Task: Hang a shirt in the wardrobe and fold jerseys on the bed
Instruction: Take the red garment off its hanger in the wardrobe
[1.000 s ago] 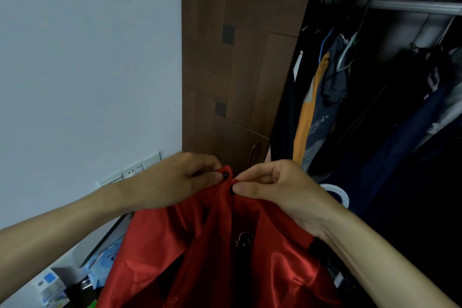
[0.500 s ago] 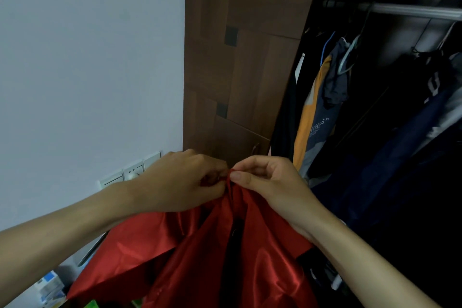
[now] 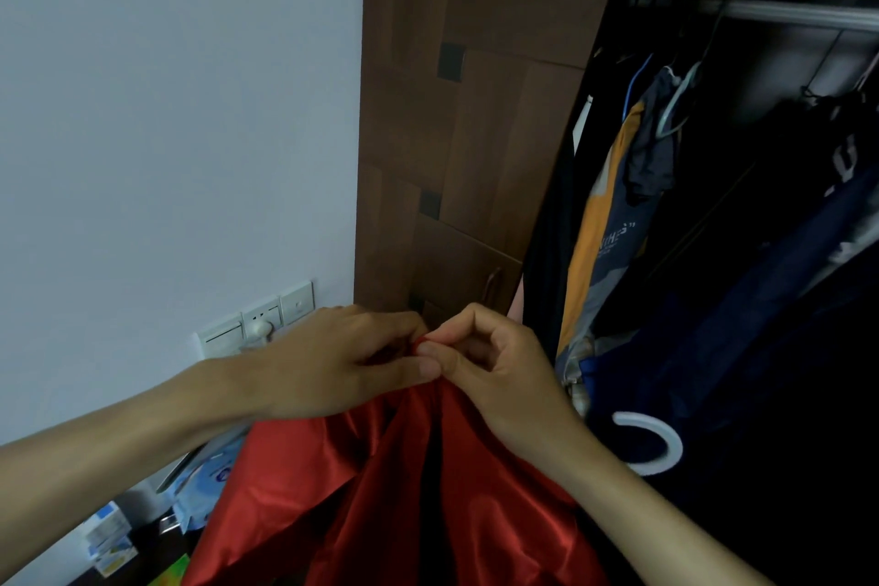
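Observation:
A shiny red satin shirt (image 3: 380, 500) hangs down in front of me, bunched at its top edge. My left hand (image 3: 333, 357) and my right hand (image 3: 490, 362) meet fingertip to fingertip at that top edge, both pinching the red cloth. A white plastic hanger hook (image 3: 659, 443) curls out just right of my right wrist; the rest of the hanger is hidden. The open wardrobe (image 3: 761, 205) is at the right, dark inside, with a metal rail (image 3: 799, 12) near the top.
Several garments hang from the rail, among them an orange and grey shirt (image 3: 609, 224) and dark blue clothes (image 3: 761, 324). The brown wardrobe door (image 3: 466, 133) stands behind my hands. Wall sockets (image 3: 266, 319) and small boxes (image 3: 109, 538) are at the lower left.
My hands have closed together on the shirt's top edge, hiding the black button. The cloth has bunched and shifted, and the white hanger hook shows again at the right.

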